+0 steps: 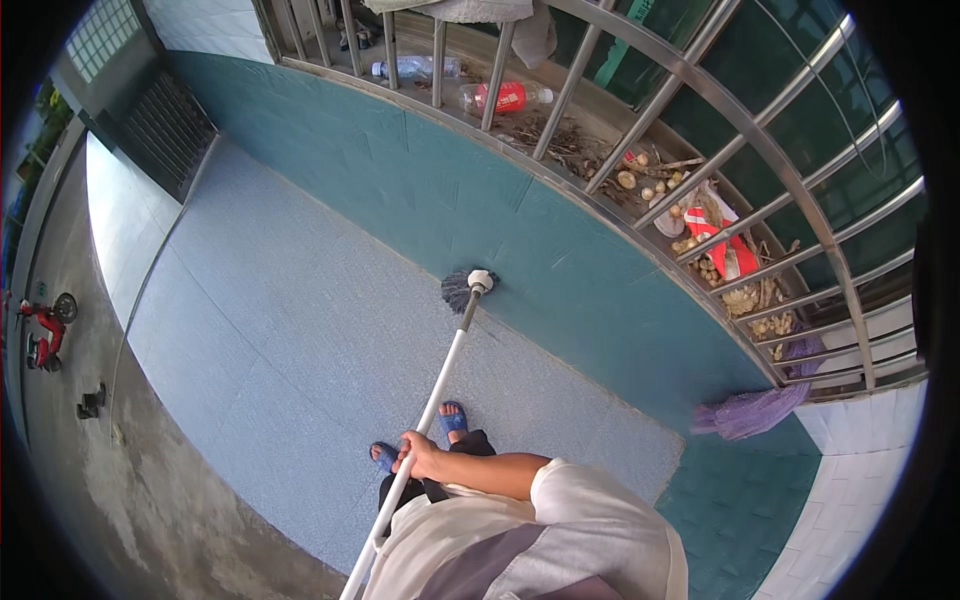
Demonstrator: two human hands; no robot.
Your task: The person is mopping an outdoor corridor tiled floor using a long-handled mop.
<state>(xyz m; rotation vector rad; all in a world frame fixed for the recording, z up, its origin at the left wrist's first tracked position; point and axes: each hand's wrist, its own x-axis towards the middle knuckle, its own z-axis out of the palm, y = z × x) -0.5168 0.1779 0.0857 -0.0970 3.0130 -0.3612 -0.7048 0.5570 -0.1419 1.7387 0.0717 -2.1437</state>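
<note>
My right hand (418, 454) is closed around the white pole (448, 367) of a mop, in front of my body. The pole slants up and away from me. At its far end, the grey mop head (457, 291) with a white hub rests on the blue-grey tiled floor (300, 300), against the foot of the green tiled wall (480, 195). My left hand is out of view. Both my feet, in blue slippers (453, 418), stand on the floor on either side of the pole.
Metal window bars (570, 90) jut out above the wall, with plastic bottles (506, 97), twigs and garlic bulbs behind them. A purple net (750, 411) hangs at their right end. Left lie the floor's edge, a metal gate (161, 127) and a red scooter (49, 330).
</note>
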